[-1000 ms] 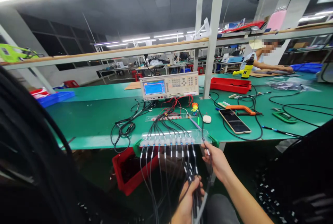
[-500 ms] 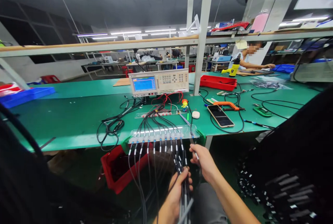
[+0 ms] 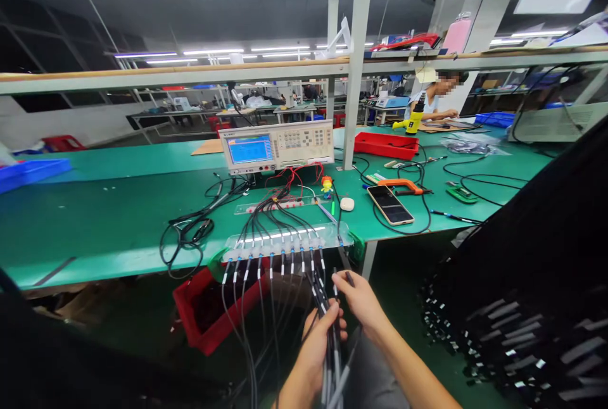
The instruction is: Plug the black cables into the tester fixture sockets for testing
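Note:
My left hand (image 3: 319, 332) is closed around a bundle of black and grey cables (image 3: 338, 371) with white labels, below the bench edge. Just above and to its right, my right hand (image 3: 357, 300) pinches a single black cable (image 3: 350, 278), its end pointing up and left. A clear plastic connector strip (image 3: 335, 236) lies along the bench's front edge, above both hands. Several labelled cables hang from its blue-ringed sockets, and thin black leads run from its back toward the bench meter (image 3: 304, 143), whose screen is lit.
On the green bench (image 3: 114, 225) are a phone (image 3: 390, 205), an orange clamp (image 3: 403, 185), a red tray (image 3: 386, 145) and a coil of black cable (image 3: 190, 235). A red bin (image 3: 190, 317) stands below. Dark cable bunches (image 3: 532, 308) hang at right. A person (image 3: 430, 102) sits beyond.
My right hand has drawn down from the strip's right-end socket toward my left hand, with the cable still pinched. The view has swung slightly right. My left hand keeps its hold on the bundle.

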`<action>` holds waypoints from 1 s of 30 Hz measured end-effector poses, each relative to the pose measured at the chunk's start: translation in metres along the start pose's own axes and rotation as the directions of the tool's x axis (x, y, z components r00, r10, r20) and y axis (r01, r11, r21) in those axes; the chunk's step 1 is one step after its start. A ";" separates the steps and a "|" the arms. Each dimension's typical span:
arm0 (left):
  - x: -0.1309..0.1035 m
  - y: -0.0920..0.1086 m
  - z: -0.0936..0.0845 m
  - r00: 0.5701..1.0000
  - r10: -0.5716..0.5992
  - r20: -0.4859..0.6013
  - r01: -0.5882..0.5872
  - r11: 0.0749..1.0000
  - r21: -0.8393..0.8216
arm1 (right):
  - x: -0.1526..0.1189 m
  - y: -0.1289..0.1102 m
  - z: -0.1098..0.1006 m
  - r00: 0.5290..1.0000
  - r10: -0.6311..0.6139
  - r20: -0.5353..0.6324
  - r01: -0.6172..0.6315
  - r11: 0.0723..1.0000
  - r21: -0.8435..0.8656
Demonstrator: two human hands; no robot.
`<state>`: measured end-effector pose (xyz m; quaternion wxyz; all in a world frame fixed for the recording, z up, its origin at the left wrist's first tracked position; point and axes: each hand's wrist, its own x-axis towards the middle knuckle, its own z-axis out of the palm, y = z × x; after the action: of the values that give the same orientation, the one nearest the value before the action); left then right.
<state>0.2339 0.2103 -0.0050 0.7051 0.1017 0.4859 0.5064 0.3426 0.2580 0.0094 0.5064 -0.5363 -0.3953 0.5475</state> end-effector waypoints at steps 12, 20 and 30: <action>0.005 0.012 0.001 0.995 -0.091 -0.049 0.078 0.973 -0.217 | 0.016 -0.029 0.003 0.992 0.063 -0.105 -0.036 0.969 0.246; 0.003 0.014 0.002 0.993 -0.116 0.007 0.114 0.962 -0.248 | 0.018 -0.025 0.006 0.990 0.084 -0.113 -0.042 0.943 0.330; 0.002 0.016 0.004 0.991 -0.120 0.065 0.133 0.955 -0.265 | 0.025 -0.032 0.013 0.982 0.151 -0.116 -0.079 0.878 0.473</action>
<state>0.2270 0.2210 0.0058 0.7548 -0.0140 0.4012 0.5188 0.3357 0.2899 0.0375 0.6149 -0.4609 -0.1807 0.6138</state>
